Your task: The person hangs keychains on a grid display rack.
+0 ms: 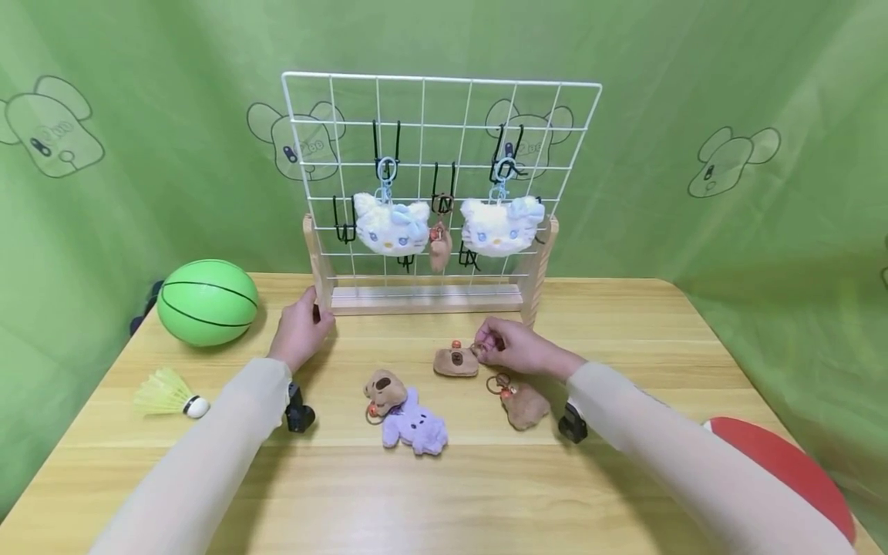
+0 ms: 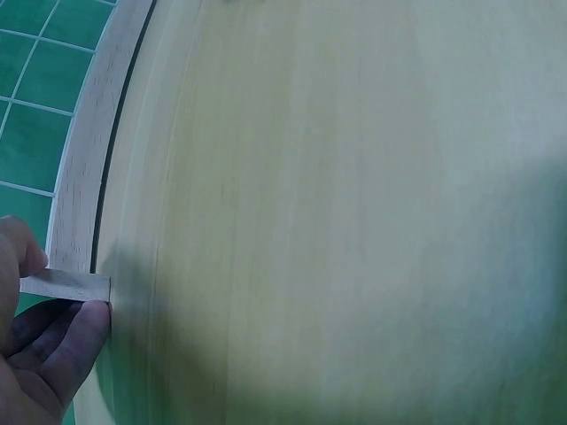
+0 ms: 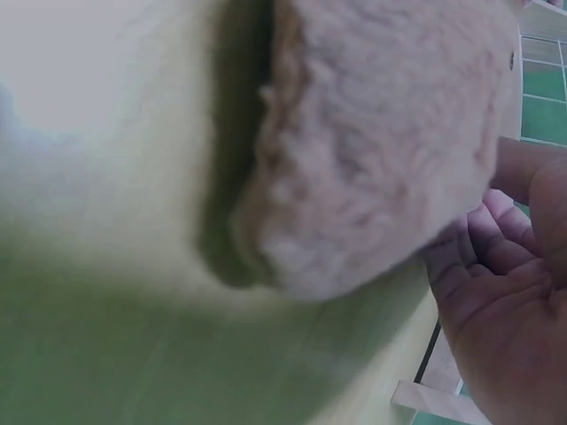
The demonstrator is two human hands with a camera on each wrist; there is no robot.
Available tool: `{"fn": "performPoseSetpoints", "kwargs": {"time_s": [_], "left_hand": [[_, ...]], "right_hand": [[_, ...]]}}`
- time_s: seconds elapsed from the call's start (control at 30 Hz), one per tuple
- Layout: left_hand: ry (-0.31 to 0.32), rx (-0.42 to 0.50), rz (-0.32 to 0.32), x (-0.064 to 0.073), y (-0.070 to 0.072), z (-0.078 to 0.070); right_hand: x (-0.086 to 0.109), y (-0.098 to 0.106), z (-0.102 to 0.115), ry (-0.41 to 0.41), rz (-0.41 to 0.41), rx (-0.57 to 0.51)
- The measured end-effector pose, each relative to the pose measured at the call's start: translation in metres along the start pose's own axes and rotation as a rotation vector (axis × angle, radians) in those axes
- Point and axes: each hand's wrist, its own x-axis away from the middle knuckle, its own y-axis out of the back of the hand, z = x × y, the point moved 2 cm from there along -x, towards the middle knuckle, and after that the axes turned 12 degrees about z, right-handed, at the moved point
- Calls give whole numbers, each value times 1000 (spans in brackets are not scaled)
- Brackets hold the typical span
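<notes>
My left hand (image 1: 301,331) grips the front end of the wooden foot (image 2: 75,285) of a rack, thumb on one side and fingers on the other. Beside the rack's right foot, my right hand (image 1: 516,347) pinches the ring of a brown plush keychain (image 1: 455,362) with an orange bead. Close below that hand lies another brown plush keychain (image 1: 525,406); brown plush (image 3: 381,142) fills much of the right wrist view. A third brown plush keychain (image 1: 385,389) overlaps a lilac plush (image 1: 419,428) mid-table.
On the white grid (image 1: 423,100) with black hooks hang two white cat-face plush keychains (image 1: 391,227) and a small brown one (image 1: 440,250). A green ball (image 1: 208,303) and a yellow shuttlecock (image 1: 166,395) are at left. A red paddle (image 1: 784,470) lies at right.
</notes>
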Motion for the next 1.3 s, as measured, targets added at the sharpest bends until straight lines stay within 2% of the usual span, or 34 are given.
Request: {"fn": "performPoseSetpoints", "kwargs": {"time_s": [0.3, 0.53, 0.8, 0.97, 1.2, 1.3], "left_hand": [[0, 2, -3, 0, 0, 1], [0, 5, -5, 0, 0, 0], [1, 9, -2, -1, -1, 1], [-1, 7, -4, 0, -1, 1], [1, 5, -6, 0, -1, 1], [0, 1, -6, -1, -1, 0]], "right_hand": [[8, 5, 2, -42, -72, -90], [14, 10, 9, -16, -123, -99], [15, 8, 27, 71, -136, -183], [14, 7, 47, 116, -140, -219], [10, 3, 77, 258, -141, -254], [8, 3, 90, 268, -138, -257]]}}
